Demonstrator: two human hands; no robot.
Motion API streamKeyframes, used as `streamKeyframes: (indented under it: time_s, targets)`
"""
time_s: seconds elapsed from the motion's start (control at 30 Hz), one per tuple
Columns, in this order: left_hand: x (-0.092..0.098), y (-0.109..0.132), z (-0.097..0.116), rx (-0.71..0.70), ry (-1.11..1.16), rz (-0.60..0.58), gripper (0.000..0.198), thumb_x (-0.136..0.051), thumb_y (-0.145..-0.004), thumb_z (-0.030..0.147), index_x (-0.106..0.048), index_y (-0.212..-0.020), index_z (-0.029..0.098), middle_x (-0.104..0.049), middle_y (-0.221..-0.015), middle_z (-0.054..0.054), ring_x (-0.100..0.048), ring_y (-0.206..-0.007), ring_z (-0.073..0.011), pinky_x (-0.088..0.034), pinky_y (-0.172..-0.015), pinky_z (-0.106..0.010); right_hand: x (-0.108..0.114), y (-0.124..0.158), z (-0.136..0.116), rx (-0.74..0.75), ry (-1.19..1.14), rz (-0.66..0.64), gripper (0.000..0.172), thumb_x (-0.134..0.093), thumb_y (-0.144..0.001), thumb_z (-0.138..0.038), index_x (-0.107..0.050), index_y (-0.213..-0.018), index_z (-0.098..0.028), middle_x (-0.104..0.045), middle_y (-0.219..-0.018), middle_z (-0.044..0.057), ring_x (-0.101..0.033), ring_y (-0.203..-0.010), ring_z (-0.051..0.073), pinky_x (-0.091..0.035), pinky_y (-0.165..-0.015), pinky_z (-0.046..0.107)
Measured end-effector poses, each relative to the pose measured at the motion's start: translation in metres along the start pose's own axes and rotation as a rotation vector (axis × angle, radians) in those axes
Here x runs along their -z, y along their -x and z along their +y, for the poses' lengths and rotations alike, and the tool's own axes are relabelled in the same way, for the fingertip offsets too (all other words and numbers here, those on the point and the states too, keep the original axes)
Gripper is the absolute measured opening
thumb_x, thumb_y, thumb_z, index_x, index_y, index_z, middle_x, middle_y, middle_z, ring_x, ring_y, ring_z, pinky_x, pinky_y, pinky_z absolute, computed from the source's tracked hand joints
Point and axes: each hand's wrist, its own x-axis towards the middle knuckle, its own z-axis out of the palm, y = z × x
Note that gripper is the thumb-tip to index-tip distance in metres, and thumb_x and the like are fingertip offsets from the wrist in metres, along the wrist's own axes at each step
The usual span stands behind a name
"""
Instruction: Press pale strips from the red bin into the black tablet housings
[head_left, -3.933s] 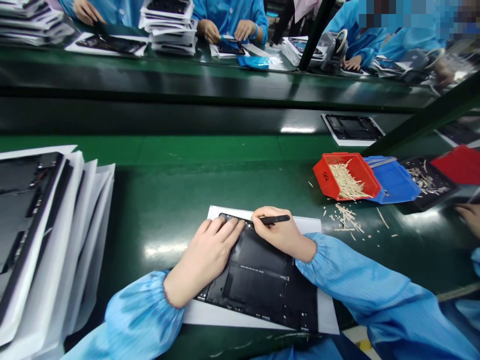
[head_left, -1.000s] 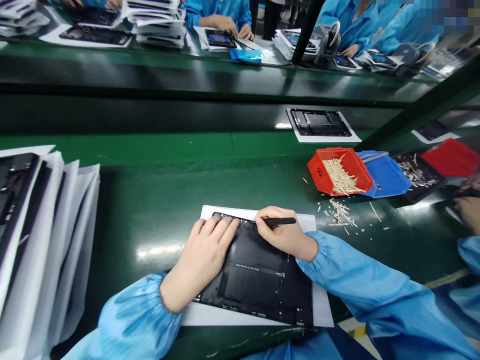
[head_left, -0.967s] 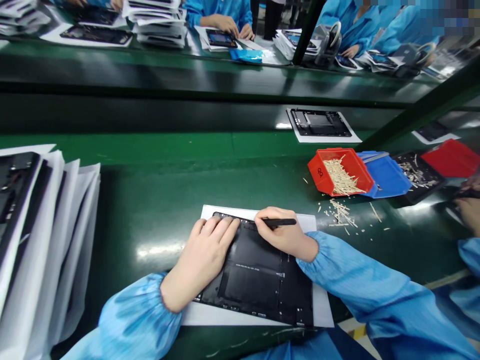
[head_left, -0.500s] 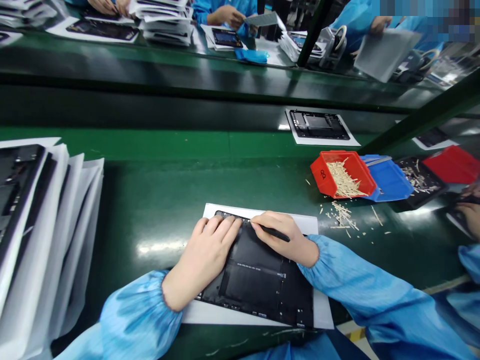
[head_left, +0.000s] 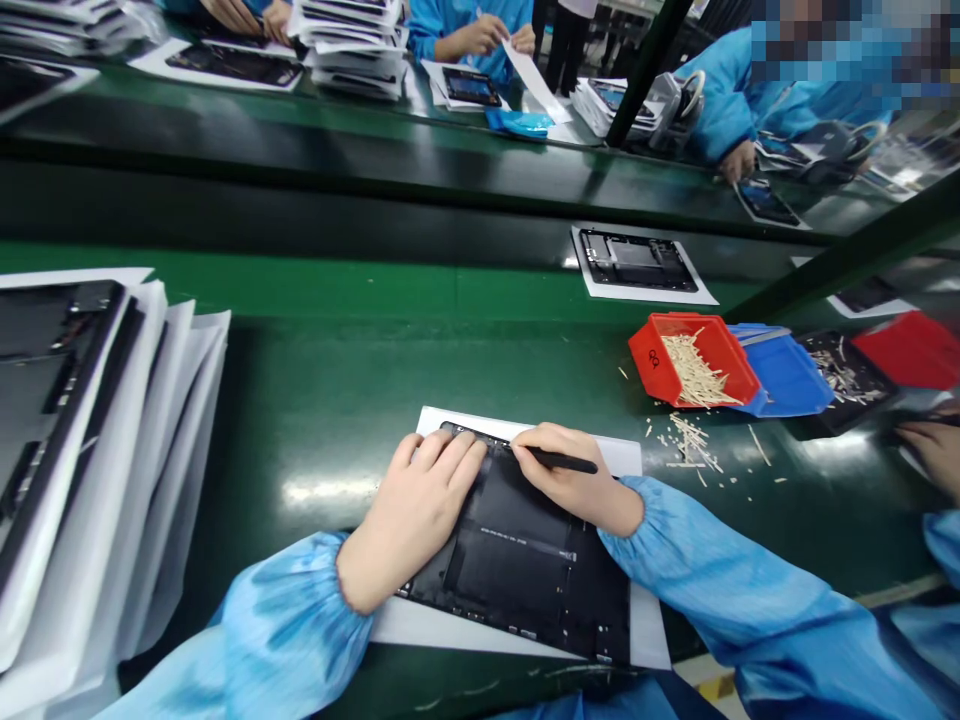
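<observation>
A flat black device housing, tablet-sized, lies on a white sheet in front of me. My left hand rests on its left part, palm down, fingers stretched toward the upper edge. Between the fingers of my right hand is a slim black pen-shaped tool. Its tip is at the housing's upper edge, just right of my left fingertips; my fingers partly hide what it touches. A thin printed strip crosses the middle of the housing.
Housings layered with white sheets stand at left. A red bin of thin pale strips sits at right by a blue bin, with loose strips before it. Another housing lies beyond. Co-workers' hands are across the bench and at right.
The view has shifted slightly. My right hand and the black tool have tilted a little; my left hand stays on the housing. Across the bench, a co-worker has lowered a sheet.
</observation>
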Motion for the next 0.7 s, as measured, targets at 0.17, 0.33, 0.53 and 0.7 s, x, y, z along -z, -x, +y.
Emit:
streamKeyframes:
  time_s: [0.17, 0.33, 0.53, 0.7]
  targets:
    - [0.001, -0.001, 0.0, 0.033, 0.008, 0.015, 0.036, -0.038, -0.092, 0.016, -0.052, -0.125, 0.015, -0.057, -0.125, -0.009, -0.047, -0.112, -0.0274, -0.039, -0.09, -0.041, -0.003, -0.004, 0.0, -0.022, -0.085, -0.029, 0.012, -0.053, -0.09, -0.02, -0.066, -0.092, -0.02, -0.068, -0.085, 0.003, -0.062, -0.075, 0.014, -0.05, -0.071, 0.026]
    - [0.002, -0.001, 0.002, 0.053, 0.021, 0.021, 0.035, -0.039, -0.092, 0.016, -0.052, -0.124, 0.015, -0.056, -0.124, -0.009, -0.048, -0.11, -0.027, -0.041, -0.088, -0.042, -0.003, -0.005, -0.002, -0.028, -0.163, -0.06, 0.013, -0.053, -0.091, -0.021, -0.066, -0.092, -0.02, -0.068, -0.087, 0.004, -0.063, -0.078, 0.015, -0.05, -0.074, 0.027]
    - [-0.002, -0.003, -0.008, 0.094, 0.145, 0.11, 0.038, -0.042, -0.092, 0.018, -0.048, -0.129, 0.014, -0.053, -0.13, -0.01, -0.045, -0.117, -0.0257, -0.039, -0.096, -0.042, 0.001, -0.009, -0.004, -0.059, -0.142, -0.072, 0.014, -0.054, -0.091, -0.021, -0.067, -0.089, -0.02, -0.068, -0.084, 0.003, -0.062, -0.077, 0.015, -0.049, -0.073, 0.028]
    - [-0.009, -0.012, -0.019, 0.076, 0.298, 0.138, 0.031, -0.042, -0.094, 0.022, -0.052, -0.123, 0.016, -0.058, -0.119, -0.008, -0.047, -0.11, -0.0213, -0.04, -0.097, -0.039, -0.006, -0.013, -0.006, -0.037, -0.127, -0.042, 0.014, -0.053, -0.091, -0.021, -0.066, -0.09, -0.019, -0.067, -0.085, 0.003, -0.062, -0.077, 0.015, -0.049, -0.073, 0.028]
